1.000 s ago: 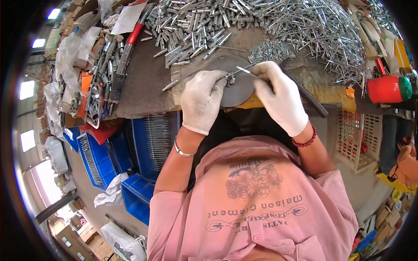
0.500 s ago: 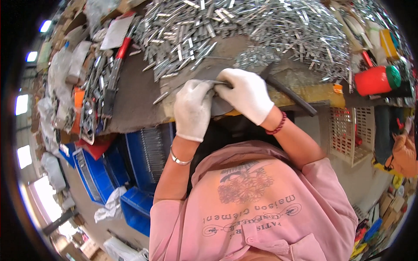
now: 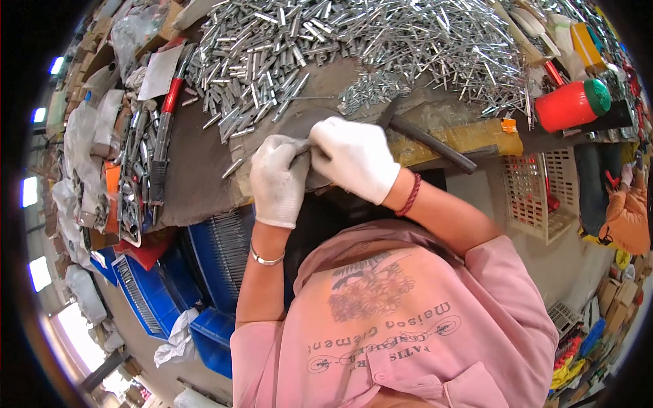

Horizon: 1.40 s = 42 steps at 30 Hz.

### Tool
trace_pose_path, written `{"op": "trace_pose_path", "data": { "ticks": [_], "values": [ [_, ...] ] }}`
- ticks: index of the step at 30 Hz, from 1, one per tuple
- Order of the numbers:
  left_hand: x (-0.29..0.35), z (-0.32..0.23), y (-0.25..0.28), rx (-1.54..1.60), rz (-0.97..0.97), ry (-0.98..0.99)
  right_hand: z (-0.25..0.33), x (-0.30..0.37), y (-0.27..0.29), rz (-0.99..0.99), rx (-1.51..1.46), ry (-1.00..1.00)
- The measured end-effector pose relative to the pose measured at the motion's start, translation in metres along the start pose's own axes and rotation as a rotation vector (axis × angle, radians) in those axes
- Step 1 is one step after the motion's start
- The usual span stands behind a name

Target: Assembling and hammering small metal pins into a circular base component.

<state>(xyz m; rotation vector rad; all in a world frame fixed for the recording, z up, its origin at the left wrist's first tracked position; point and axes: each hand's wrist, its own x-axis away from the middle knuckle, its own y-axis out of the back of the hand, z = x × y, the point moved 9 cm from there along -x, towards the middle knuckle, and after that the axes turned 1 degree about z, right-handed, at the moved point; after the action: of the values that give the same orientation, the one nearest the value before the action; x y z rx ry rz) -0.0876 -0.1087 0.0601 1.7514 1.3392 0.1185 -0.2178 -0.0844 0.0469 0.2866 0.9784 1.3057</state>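
Both my hands wear white gloves and meet above the near edge of the workbench. My left hand is closed, pinching a small grey metal part. The fingers of my right hand close on the same part from the other side. Gloves cover most of it, so its full shape is hidden. Beside my left hand lies a slim metal rod. A hammer rests on the bench to the right of my right hand, its handle reaching past the near edge.
Metal tubes and thin pins are heaped at the back, with smaller pieces before them. Tools lie at left, a red jar at right. Below are blue bins and a cream crate. Another person's sleeve shows far right.
The view has shifted, so most things sit a little further left. My two hands stay together on the metal part, and the right fingers have turned slightly around it.
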Motion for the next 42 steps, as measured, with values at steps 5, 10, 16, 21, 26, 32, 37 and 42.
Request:
{"op": "trace_pose_path", "data": {
  "ticks": [5, 10, 16, 21, 26, 32, 37, 42],
  "values": [
    [0.000, 0.003, -0.004, -0.022, -0.005, 0.029, -0.009, -0.001, 0.004, -0.009, -0.056, -0.060],
    [0.013, 0.018, 0.009, 0.334, -0.107, 0.270, -0.021, 0.010, 0.035, 0.012, -0.400, -0.212],
    [0.046, 0.034, -0.018, 1.204, -0.028, 0.728, 0.006, 0.029, 0.027, 0.224, -0.650, -0.393],
    [0.052, 0.025, -0.028, 1.479, 0.002, 0.763, 0.010, 0.026, 0.022, 0.226, -0.700, -0.410],
    [0.054, 0.026, -0.028, 1.523, -0.027, 0.793, 0.010, 0.024, 0.017, 0.267, -0.770, -0.427],
    [0.051, 0.025, -0.008, 1.132, -0.033, 0.685, 0.007, 0.022, 0.018, 0.291, -0.751, -0.373],
    [0.036, 0.013, 0.018, 0.804, -0.017, 0.532, 0.007, 0.026, 0.012, 0.340, -0.791, -0.426],
    [0.013, 0.002, 0.038, 0.596, -0.019, 0.371, 0.002, 0.016, 0.006, 0.248, -0.632, -0.308]
  ]
}}
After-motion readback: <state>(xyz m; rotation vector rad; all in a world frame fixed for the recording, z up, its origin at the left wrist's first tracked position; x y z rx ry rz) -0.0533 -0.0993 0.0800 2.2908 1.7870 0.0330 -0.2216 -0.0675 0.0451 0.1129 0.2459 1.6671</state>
